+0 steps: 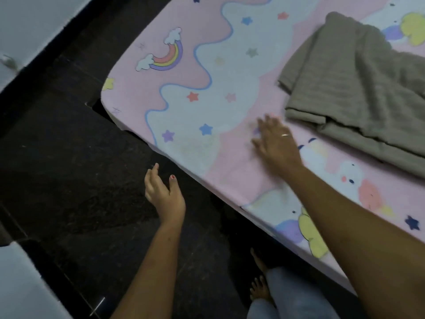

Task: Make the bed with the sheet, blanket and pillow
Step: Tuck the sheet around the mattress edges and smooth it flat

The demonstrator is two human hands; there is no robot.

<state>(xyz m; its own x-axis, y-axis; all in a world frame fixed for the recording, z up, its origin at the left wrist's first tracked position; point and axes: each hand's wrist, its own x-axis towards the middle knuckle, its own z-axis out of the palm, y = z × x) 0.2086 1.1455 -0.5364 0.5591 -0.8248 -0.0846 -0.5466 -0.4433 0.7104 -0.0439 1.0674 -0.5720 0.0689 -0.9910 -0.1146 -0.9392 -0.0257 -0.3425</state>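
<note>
A pink fitted sheet printed with clouds, stars and a rainbow covers a mattress that runs diagonally through the view, its long axis going from the upper left down to the lower right, with one rounded corner pointing toward the left. On the sheet, toward the upper right, lies a rumpled, partly folded grey-brown textured blanket, its length running roughly the same diagonal way as the sheet. The right hand, wearing a ring, lies flat on the sheet just beside the blanket's near corner, fingers straight and spread, palm down, gripping nothing; its outline is slightly blurred. The left hand hangs off the sheet's near edge above the dark speckled floor, fingers loose and gently apart, thumb up, holding nothing. Below the sheet's edge, bare feet and light blue trouser legs stand on the floor.
</note>
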